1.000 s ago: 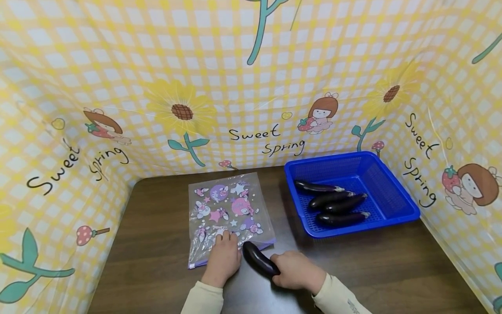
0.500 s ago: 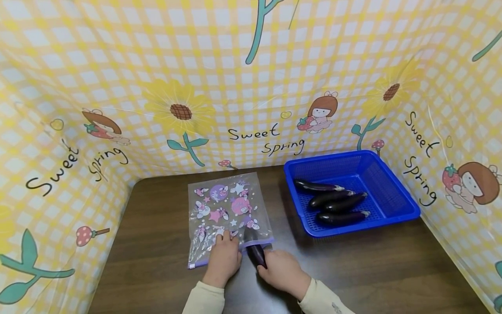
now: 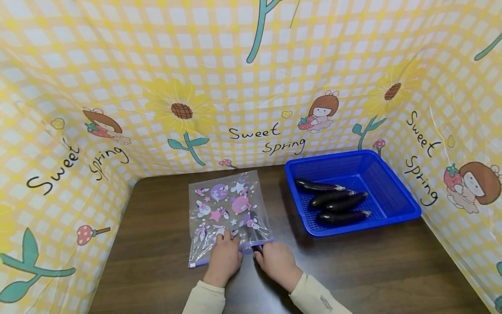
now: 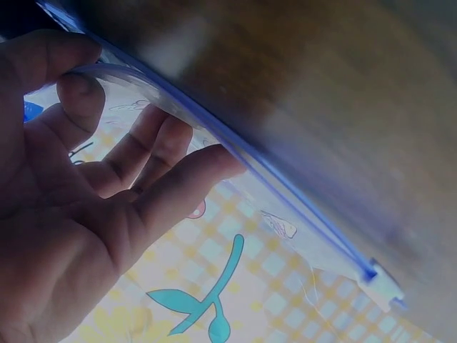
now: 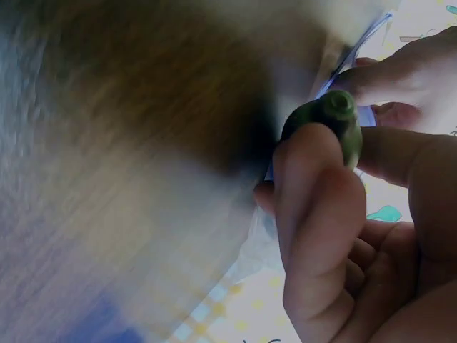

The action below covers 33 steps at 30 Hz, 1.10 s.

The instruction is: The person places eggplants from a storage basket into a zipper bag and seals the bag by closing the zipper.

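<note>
A clear zip bag (image 3: 219, 213) printed with pink and purple cartoon figures lies flat, its purple-edged mouth toward me. At that mouth my left hand (image 3: 224, 260) holds the edge; in the left wrist view thumb and fingers sit about the zip strip (image 4: 285, 196). My right hand (image 3: 279, 264) grips an eggplant (image 3: 256, 248) by its stem end. Most of its dark body lies inside the bag, seen dimly through the film. The green stem cap (image 5: 339, 107) pokes out of my fingers in the right wrist view.
A blue plastic basket (image 3: 392, 218) stands at the back right with several eggplants (image 3: 343, 218) in it. Beneath everything is a brown wooden table (image 3: 153, 244). A yellow checked cloth (image 3: 243, 96) walls in the back and sides. A white slider (image 4: 382, 286) sits at the zip's end.
My right hand has moved left and forward, pushing the eggplant from outside the bag through its mouth. The bag's right edge has lifted around it. My left hand has stayed put.
</note>
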Motion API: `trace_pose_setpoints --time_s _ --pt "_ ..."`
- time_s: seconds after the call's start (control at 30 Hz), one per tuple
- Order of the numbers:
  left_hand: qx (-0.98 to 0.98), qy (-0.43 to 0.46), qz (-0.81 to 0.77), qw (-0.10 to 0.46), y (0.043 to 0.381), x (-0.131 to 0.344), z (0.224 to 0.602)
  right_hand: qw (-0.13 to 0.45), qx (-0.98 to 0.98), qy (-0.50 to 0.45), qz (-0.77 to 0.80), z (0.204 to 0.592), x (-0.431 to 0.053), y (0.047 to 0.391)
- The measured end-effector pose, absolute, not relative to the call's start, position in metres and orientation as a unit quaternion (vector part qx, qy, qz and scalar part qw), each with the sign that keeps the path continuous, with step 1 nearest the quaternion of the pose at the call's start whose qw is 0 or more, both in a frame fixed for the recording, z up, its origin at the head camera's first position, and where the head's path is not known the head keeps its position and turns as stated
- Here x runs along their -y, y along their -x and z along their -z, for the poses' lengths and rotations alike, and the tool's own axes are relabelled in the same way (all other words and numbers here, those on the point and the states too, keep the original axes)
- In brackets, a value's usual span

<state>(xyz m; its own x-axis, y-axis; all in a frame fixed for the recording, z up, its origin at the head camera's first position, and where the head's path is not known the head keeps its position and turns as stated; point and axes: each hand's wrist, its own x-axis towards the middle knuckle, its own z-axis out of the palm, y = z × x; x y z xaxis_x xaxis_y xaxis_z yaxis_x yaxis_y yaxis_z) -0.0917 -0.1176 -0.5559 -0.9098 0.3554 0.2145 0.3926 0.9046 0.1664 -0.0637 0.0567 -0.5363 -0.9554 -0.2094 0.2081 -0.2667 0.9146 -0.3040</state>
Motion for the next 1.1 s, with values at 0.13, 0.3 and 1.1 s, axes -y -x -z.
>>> trace_pose_setpoints --time_s 0.13,0.3,1.1 --pt "0.972 0.190 0.103 0.090 0.091 0.118 0.555 0.100 0.974 -0.124 -0.160 0.536 -0.058 0.065" --pt "0.970 0.196 0.104 0.100 0.092 0.118 0.557 0.053 0.975 -0.138 -0.164 0.533 -0.066 0.058" --pt "0.971 0.196 0.102 0.095 0.092 0.117 0.557 0.050 0.973 -0.196 -0.109 0.542 -0.069 0.057"
